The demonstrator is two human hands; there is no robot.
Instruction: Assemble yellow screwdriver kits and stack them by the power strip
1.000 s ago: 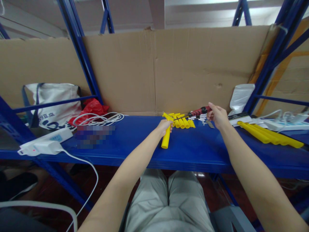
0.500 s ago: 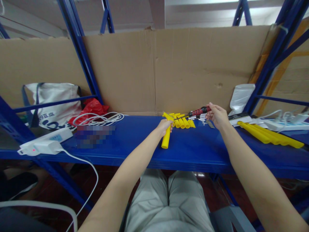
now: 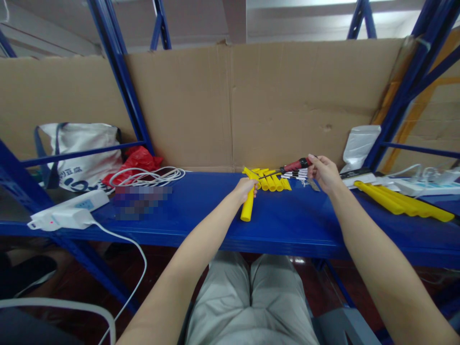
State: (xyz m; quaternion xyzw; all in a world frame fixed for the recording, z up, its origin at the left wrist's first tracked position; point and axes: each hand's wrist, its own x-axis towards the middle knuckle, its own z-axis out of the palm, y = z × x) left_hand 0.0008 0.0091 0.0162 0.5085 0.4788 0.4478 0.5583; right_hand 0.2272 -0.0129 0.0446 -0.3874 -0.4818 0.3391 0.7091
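On the blue shelf (image 3: 201, 211), a yellow tube (image 3: 247, 209) is gripped upright by the left hand (image 3: 246, 188); the right hand (image 3: 323, 172) is closed on a red-handled screwdriver (image 3: 293, 166), whose shaft is aimed leftward at the tube's top.

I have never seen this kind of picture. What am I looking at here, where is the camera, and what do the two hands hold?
There is no machine here. A person wears a camera on the head, looking forward and down, so you see their own two arms and their knees. They sit at a blue metal shelf backed by cardboard. The left hand grips a short yellow tube, standing it almost upright on the shelf. The right hand holds a red-handled screwdriver, its tip pointing towards the tube's top. Behind them lies a pile of short yellow tubes. Longer yellow tubes lie to the right; a white power strip, coiled white cable and a white bag lie to the left.
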